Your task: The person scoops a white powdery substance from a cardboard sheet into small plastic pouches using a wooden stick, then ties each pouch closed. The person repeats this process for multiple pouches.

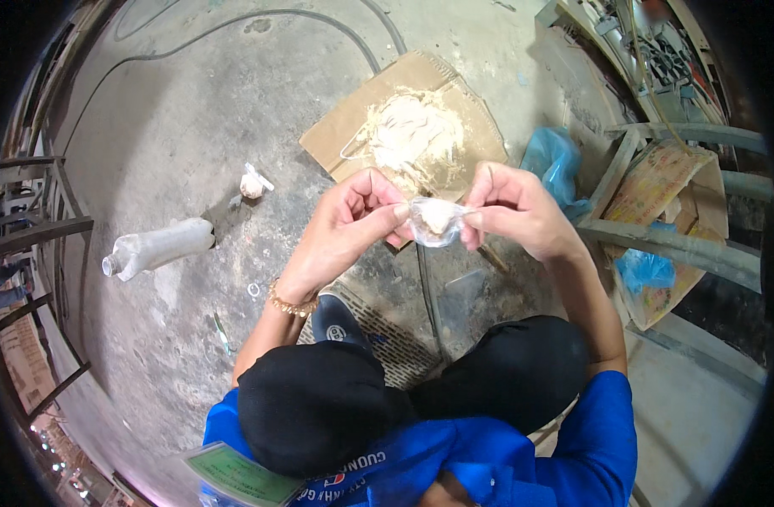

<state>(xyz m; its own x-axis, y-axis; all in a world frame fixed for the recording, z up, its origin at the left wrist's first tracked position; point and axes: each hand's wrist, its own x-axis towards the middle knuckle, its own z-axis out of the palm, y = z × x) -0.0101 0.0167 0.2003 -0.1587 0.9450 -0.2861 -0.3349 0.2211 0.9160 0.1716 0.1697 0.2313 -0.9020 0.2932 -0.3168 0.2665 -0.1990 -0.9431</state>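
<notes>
Between my two hands a small clear plastic bag (435, 221) is stretched, with a pale lump of powder or paste inside. My left hand (357, 218) pinches its left edge between thumb and fingers. On the opposite side, my right hand (515, 207) grips the gathered right end in a pinch. Just beyond my hands, a flat piece of cardboard (336, 139) lies on the floor with a heap of cream-coloured powder (416, 131) spread over it. The near edge of the cardboard is partly hidden by my hands.
A whitish plastic bottle (163, 248) lies on its side at left, near a small knotted bag (252, 184). Blue plastic bags (553, 165) and an open cardboard box (670, 194) stand right, beside metal frames (674, 245). A black hose (260, 15) curves across the floor.
</notes>
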